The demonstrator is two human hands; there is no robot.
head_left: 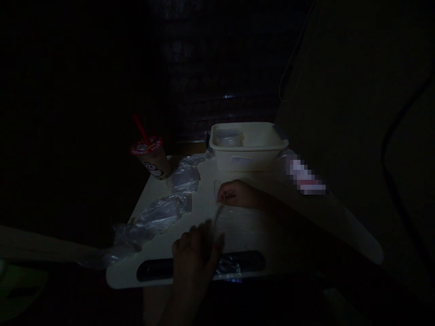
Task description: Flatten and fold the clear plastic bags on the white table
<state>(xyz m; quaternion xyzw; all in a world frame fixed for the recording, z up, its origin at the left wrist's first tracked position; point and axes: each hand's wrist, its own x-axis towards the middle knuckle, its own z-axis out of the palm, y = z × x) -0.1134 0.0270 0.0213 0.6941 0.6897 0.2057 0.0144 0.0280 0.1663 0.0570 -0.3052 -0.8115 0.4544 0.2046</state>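
Note:
The scene is very dark. My left hand (195, 251) rests at the near edge of a small white table (248, 231), its fingers lying on a clear plastic sheet or bag (234, 217). My right hand (236, 194) is curled and pinches the far edge of the same clear plastic. The plastic stretches between the two hands and is hard to see.
Several clear plastic bags (159, 215) lie in a row on the table's left side. A lidded drink cup with a red straw (151, 158) stands at the far left. A white plastic tub (249, 145) sits at the back. A dark slot (200, 267) runs along the near edge.

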